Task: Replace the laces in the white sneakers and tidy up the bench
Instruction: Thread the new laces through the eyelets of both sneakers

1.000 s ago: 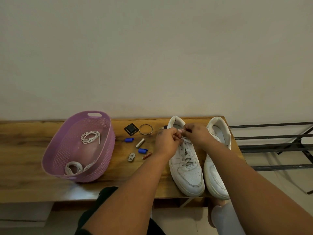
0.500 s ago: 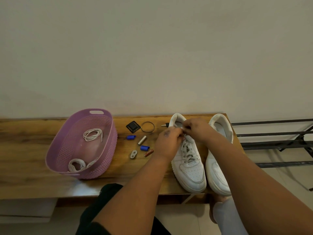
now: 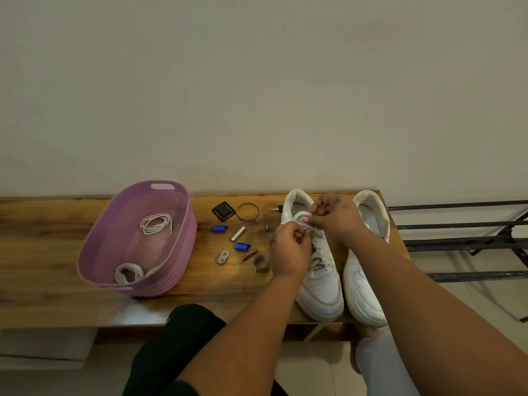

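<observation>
Two white sneakers stand side by side at the right end of the wooden bench [image 3: 43, 252]. The left sneaker [image 3: 323, 284] is laced with a white lace [image 3: 317, 255]. My left hand [image 3: 288, 247] and my right hand [image 3: 337, 215] meet over its top eyelets, both pinching the lace ends. The right sneaker [image 3: 363, 281] has no lace that I can see and lies partly behind my right forearm. A purple basket [image 3: 183, 247] on the left holds a coiled thin lace [image 3: 156, 223] and a flat lace bundle [image 3: 129, 272].
Small items lie between basket and shoes: a black square piece [image 3: 223, 210], a metal ring [image 3: 248, 211], two blue caps [image 3: 220, 228], a silver cylinder [image 3: 237, 233], a metal clip [image 3: 223, 256], a brown stick [image 3: 248, 255], a tape roll [image 3: 260, 262]. A metal rack [image 3: 463, 244] stands at right.
The view has shifted slightly. My left hand dropped lower and nearer on the laced sneaker while my right hand stayed at the collar; the tape roll shows beside my left wrist.
</observation>
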